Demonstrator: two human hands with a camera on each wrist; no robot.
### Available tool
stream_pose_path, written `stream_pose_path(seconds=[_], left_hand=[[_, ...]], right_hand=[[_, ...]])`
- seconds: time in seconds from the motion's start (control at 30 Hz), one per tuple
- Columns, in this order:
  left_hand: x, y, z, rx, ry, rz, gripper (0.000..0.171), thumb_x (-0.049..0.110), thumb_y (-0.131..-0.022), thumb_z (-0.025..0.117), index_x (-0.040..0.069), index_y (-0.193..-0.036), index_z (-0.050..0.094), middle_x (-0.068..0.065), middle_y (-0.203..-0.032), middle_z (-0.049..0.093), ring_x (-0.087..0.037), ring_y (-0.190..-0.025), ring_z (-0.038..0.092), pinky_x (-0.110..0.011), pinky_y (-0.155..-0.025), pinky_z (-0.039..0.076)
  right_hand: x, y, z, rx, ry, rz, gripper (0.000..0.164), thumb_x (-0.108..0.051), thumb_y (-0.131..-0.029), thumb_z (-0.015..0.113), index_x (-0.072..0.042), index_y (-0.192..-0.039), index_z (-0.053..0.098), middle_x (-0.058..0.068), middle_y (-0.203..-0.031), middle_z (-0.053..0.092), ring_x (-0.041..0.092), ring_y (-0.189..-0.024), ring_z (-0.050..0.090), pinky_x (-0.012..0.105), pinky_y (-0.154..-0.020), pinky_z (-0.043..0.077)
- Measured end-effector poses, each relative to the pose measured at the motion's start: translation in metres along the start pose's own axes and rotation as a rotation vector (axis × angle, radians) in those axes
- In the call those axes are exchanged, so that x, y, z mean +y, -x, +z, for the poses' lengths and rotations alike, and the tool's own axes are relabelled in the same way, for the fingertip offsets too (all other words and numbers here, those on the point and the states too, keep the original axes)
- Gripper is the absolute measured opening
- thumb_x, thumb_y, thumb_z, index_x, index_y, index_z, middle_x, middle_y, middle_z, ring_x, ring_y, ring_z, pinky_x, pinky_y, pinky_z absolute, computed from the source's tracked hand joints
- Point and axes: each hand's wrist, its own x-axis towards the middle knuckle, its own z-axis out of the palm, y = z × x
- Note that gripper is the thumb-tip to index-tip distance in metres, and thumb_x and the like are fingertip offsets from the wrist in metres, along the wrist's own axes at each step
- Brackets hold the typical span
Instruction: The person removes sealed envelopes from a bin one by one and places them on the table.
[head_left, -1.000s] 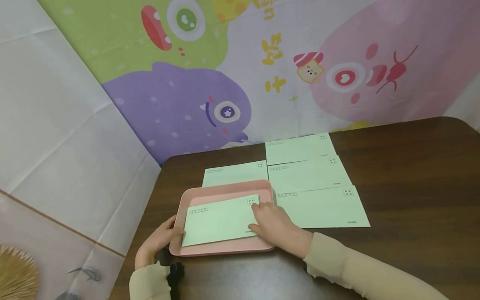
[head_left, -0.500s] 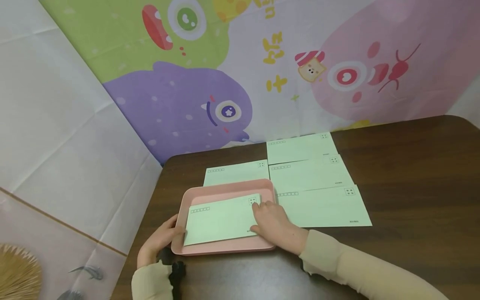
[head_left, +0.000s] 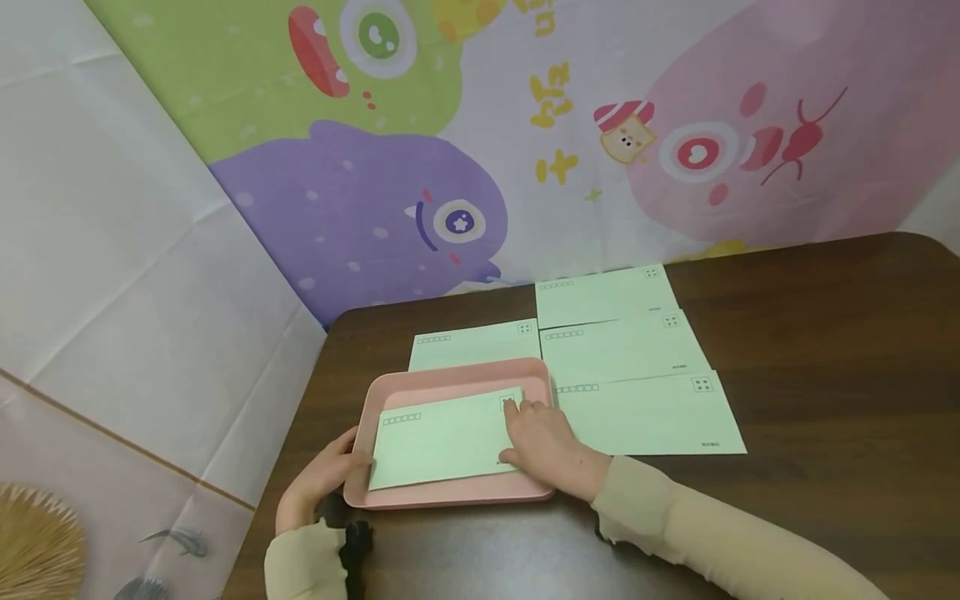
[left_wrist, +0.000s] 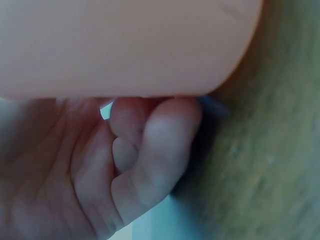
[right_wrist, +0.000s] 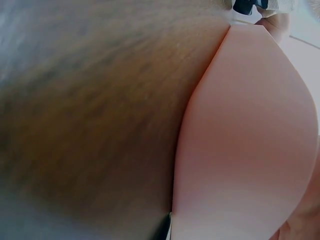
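Envelope (head_left: 442, 446) inside the round-cornered pink tray (head_left: 453, 380)

Strips of smooth pink floor border the paper's long edges. The left hand (head_left: 321, 477) grips the tray's left rim; the right hand (head_left: 547, 443) overlaps the envelope's right end, but whether it pinches cannot be told. The tray hides part of another envelope (head_left: 476, 347).

This looks like a corner of an indoor room, though whether a home or a classroom cannot be told. The far edge of a dark wood-grain table (head_left: 810, 358) meets a fabric backdrop (head_left: 577, 221) of cartoon monsters; beyond its left edge is a pale, creased covering (head_left: 142, 242).
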Motion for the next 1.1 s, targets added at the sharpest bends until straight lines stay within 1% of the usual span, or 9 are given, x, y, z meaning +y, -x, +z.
stream_pose_path(seconds=[0.07,0.13,0.3,0.47,0.7,0.93,1.1], left_hand=[[0.0006,0.0006,0.0002,0.0,-0.004,0.0,0.059,0.014,-0.085,0.047,-0.001,-0.139,0.028,-0.026,-0.135,0.039,-0.036,-0.117,0.042,-0.054,-0.097,0.032],[0.0012,0.0013,0.0003,-0.007,-0.01,0.003,0.06,0.014,-0.085,0.047,-0.001,-0.14,0.027,-0.027,-0.136,0.037,-0.037,-0.118,0.041,-0.055,-0.097,0.032],[0.0018,0.0017,0.0005,-0.012,-0.005,0.003,0.061,0.013,-0.086,0.047,-0.002,-0.14,0.025,-0.027,-0.137,0.035,-0.038,-0.121,0.039,-0.055,-0.098,0.031],[0.0014,0.0014,0.0004,-0.014,-0.007,0.002,0.061,0.013,-0.086,0.047,-0.002,-0.14,0.025,-0.027,-0.137,0.035,-0.038,-0.119,0.04,-0.054,-0.097,0.033],[0.0005,0.001,0.0004,-0.019,-0.008,-0.004,0.062,0.015,-0.087,0.047,-0.002,-0.141,0.023,-0.028,-0.136,0.036,-0.037,-0.116,0.043,-0.053,-0.094,0.037],[0.001,0.0011,0.0007,-0.019,-0.004,0.005,0.06,0.014,-0.087,0.047,-0.002,-0.14,0.025,-0.027,-0.135,0.037,-0.037,-0.117,0.042,-0.054,-0.095,0.036],[0.0009,0.0008,0.0009,-0.019,-0.006,-0.007,0.061,0.015,-0.087,0.047,-0.002,-0.141,0.023,-0.028,-0.135,0.036,-0.038,-0.115,0.043,-0.053,-0.092,0.038]], right_hand=[[0.0,-0.0002,0.0,-0.009,-0.001,0.0,0.073,-0.044,-0.072,0.071,0.007,-0.121,0.051,0.021,-0.101,0.061,0.028,-0.086,0.06,0.038,-0.064,0.052],[0.0,-0.0005,0.0,-0.017,-0.009,0.004,0.074,-0.042,-0.072,0.072,0.007,-0.121,0.05,0.022,-0.103,0.061,0.029,-0.087,0.06,0.038,-0.066,0.052],[-0.0002,-0.0025,0.0012,-0.011,-0.022,0.016,0.074,-0.041,-0.068,0.075,0.008,-0.118,0.051,0.022,-0.1,0.061,0.028,-0.082,0.061,0.036,-0.063,0.052],[-0.0007,-0.0057,0.0029,-0.007,-0.036,0.029,0.072,-0.038,-0.065,0.077,0.007,-0.115,0.052,0.02,-0.096,0.062,0.026,-0.078,0.061,0.035,-0.061,0.051],[-0.0023,-0.006,0.0006,-0.02,-0.095,0.034,0.073,-0.031,-0.066,0.079,0.007,-0.121,0.048,0.023,-0.108,0.06,0.029,-0.086,0.061,0.036,-0.067,0.052],[-0.0039,-0.0042,-0.0014,0.003,-0.128,0.056,0.069,-0.023,-0.066,0.079,0.005,-0.12,0.048,0.019,-0.1,0.062,0.025,-0.078,0.061,0.033,-0.059,0.051],[-0.004,-0.0024,-0.0044,0.022,-0.139,0.055,0.069,-0.018,-0.067,0.078,0.005,-0.123,0.046,0.019,-0.1,0.062,0.025,-0.078,0.061,0.032,-0.058,0.051]])
